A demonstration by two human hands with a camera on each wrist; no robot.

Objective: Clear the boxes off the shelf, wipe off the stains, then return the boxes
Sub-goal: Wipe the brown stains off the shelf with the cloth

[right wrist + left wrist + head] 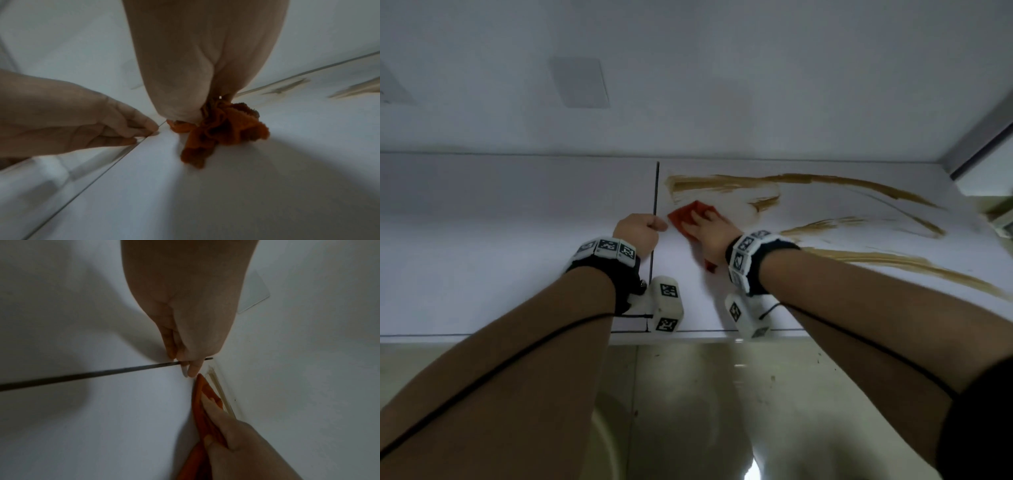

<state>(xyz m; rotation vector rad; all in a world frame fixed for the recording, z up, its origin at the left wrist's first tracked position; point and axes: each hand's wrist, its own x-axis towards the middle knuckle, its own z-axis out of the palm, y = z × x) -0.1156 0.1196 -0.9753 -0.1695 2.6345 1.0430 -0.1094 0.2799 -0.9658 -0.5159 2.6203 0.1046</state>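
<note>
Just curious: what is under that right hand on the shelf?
An orange cloth, held against the white shelf by the right hand. Any stain beneath it is hidden.

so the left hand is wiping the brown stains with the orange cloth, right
No, the right hand is wiping the brown stains with the orange cloth, as the head view shows; the left hand only rests at the dark seam.

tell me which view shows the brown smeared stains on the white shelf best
Head view: the brown smeared stains sweep in long streaks across the white shelf. Left wrist catches a thin streak beside the orange cloth; right wrist only blurred streaks.
</note>
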